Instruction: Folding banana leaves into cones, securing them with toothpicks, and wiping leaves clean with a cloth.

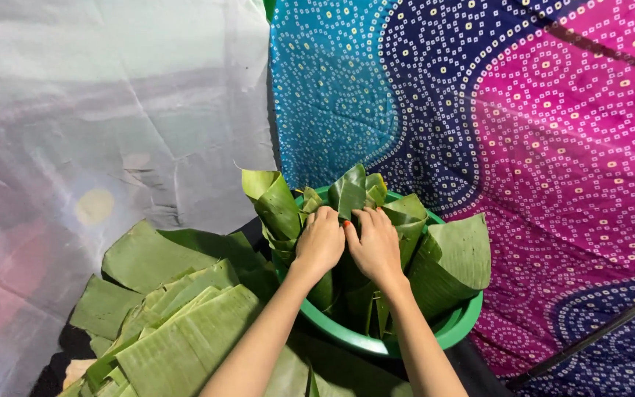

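A green plastic tub (458, 328) stands in front of me, packed with several upright rolled and folded banana leaves (446, 257). My left hand (319, 241) and my right hand (376, 245) are side by side in the middle of the tub. Both grip the top of the same folded leaf piece (352, 192), fingers curled over its edge. A rolled leaf cone (273, 204) stands just left of my left hand.
A pile of flat cut banana leaves (174, 316) lies at the lower left beside the tub. A pale plastic sheet (104, 110) hangs at the left, a blue and pink dotted cloth (523, 125) at the right. A dark rod (589, 338) crosses the lower right.
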